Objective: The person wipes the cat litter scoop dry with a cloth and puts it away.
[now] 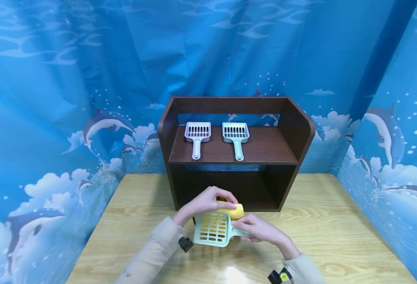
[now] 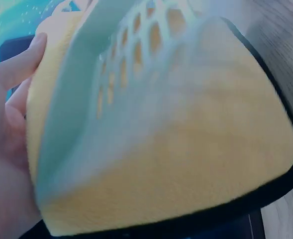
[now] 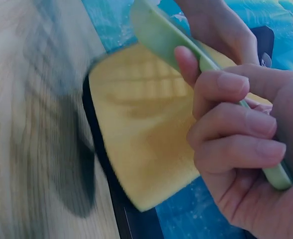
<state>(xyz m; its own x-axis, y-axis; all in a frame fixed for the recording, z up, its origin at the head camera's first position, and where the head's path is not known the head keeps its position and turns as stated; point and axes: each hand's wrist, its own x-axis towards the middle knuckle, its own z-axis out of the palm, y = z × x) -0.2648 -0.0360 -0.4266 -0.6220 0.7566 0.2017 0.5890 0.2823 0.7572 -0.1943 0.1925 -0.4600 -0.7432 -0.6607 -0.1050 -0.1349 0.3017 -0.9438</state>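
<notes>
Above the table, my right hand (image 1: 259, 228) grips the handle of a pale green slotted litter scoop (image 1: 208, 242), fingers curled round it in the right wrist view. The scoop's slotted head points left. My left hand (image 1: 208, 200) holds a yellow cloth (image 1: 237, 213) with a black edge, pinched between thumb and fingers. In the left wrist view the cloth (image 2: 226, 164) hangs behind the scoop, wrapping up along its far side. Cloth shows through the slots. The left fingers behind the cloth are partly hidden.
A dark brown two-tier shelf (image 1: 229, 162) stands at the back of the wooden table (image 1: 322, 221). On its upper board lie a pale lilac litter scoop (image 1: 196, 148) and a pale blue-green one (image 1: 238, 150), handles forward. Blue dolphin-print curtains (image 1: 87, 79) surround the table.
</notes>
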